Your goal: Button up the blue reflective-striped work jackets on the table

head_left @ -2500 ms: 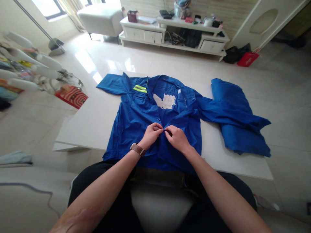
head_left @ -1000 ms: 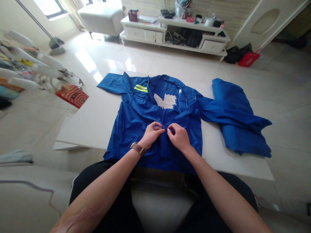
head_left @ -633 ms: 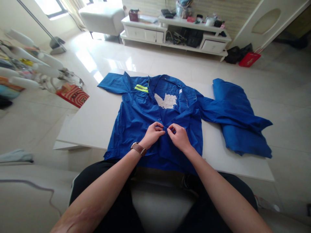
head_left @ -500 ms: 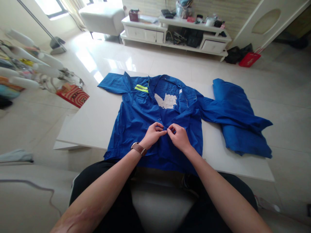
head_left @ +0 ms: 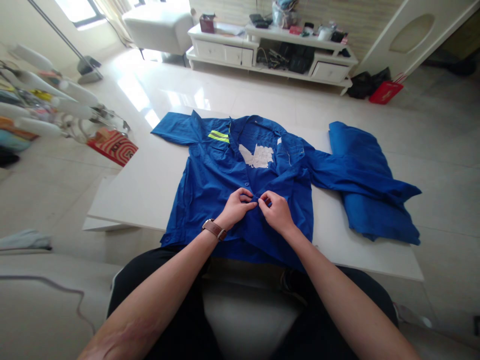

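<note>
Beyond the tiled floor (head_left: 232,92) stands a low white cabinet (head_left: 332,72); in the head view, a blue work jacket (head_left: 221,175) lies front-up across the white tabletop (head_left: 131,197), its hem over the near edge, seemingly to bring the front within reach. The left hand (head_left: 239,205) and right hand (head_left: 275,209), fingers narrowed, pinch its front below a button (head_left: 246,184), probably steadying the cloth. Toward the right edge, a folded blue cloth (head_left: 371,215) props one sleeve (head_left: 333,167).

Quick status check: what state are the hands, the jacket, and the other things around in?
Left hand: fingers closed on the jacket front.
Right hand: fingertips pinched at the same spot.
Blue jacket: spread out, collar open.
Button: exposed, apparently unfastened.
Folded blue cloth: folded, sleeve lying across it.
Watch: strapped on left wrist.
Cabinet drawers: shut.
</note>
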Demonstrator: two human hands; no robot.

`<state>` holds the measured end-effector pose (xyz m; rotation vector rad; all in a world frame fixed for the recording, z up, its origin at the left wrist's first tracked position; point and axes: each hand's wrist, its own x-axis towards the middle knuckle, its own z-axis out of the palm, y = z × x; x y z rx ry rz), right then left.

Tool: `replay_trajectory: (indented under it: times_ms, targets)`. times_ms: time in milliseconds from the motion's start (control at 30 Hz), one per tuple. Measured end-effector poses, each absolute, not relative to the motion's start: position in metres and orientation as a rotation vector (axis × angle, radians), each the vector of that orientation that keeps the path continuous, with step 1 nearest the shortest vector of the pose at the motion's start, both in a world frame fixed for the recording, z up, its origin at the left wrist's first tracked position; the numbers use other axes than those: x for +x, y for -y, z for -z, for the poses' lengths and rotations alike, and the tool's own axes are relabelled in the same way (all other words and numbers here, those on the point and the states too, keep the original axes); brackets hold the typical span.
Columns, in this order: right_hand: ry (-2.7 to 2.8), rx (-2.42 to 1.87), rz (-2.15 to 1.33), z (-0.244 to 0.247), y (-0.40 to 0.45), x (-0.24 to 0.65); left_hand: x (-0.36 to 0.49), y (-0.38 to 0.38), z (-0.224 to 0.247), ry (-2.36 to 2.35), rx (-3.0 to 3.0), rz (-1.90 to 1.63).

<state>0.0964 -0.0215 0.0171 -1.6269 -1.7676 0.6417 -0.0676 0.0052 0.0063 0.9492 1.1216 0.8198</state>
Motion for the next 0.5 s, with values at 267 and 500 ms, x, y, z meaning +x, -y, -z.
replay_trajectory:
  times_ms: [267, 500]
  targets:
    - [1.760, -1.628, -0.638, -0.0140, 0.0208, 0.0970, -0.0679, -0.0056, -0.0078, -1.128, 0.947, -0.808]
    - [1.749, -1.624, -0.643, -0.0159, 0.0202, 0.0970, -0.0677, -0.0066, -0.0075, -1.152, 0.973, -0.813]
